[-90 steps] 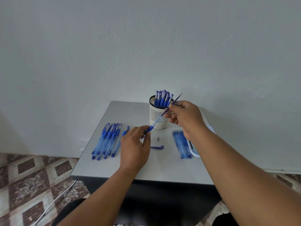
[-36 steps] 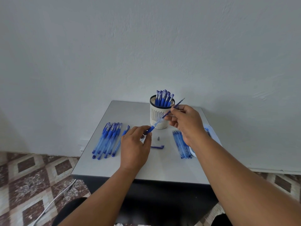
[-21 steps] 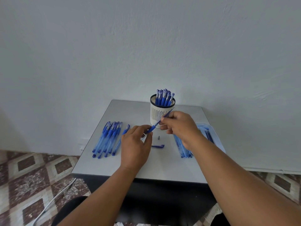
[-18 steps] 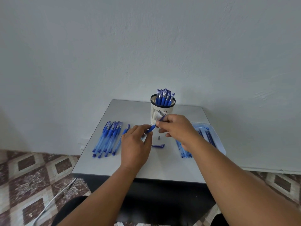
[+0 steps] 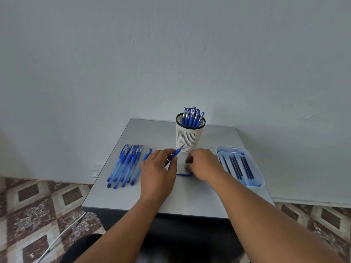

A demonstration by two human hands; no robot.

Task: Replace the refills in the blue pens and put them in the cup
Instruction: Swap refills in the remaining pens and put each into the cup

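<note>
My left hand (image 5: 157, 173) grips a blue pen barrel (image 5: 175, 154) tilted up to the right, its refill point showing just in front of the cup. My right hand (image 5: 204, 166) is low on the table, fingertips bunched and blurred over the small metal pen tip, which they hide. A loose blue cap (image 5: 183, 175) lies between my hands. The white slotted cup (image 5: 190, 138) stands at the back with several blue pens (image 5: 192, 118) in it. Several more blue pens (image 5: 125, 164) lie in a row at the left.
A pale blue tray (image 5: 260, 182) with several dark refills (image 5: 237, 167) sits at the right, close to my right forearm. The grey table (image 5: 171, 205) ends at a near edge above my lap. A white cable (image 5: 62, 234) lies on the patterned floor tiles at the left.
My right hand slid the refill down into the barrel, let go of it and dropped to the table at the metal tip. My left hand kept hold of the barrel.
</note>
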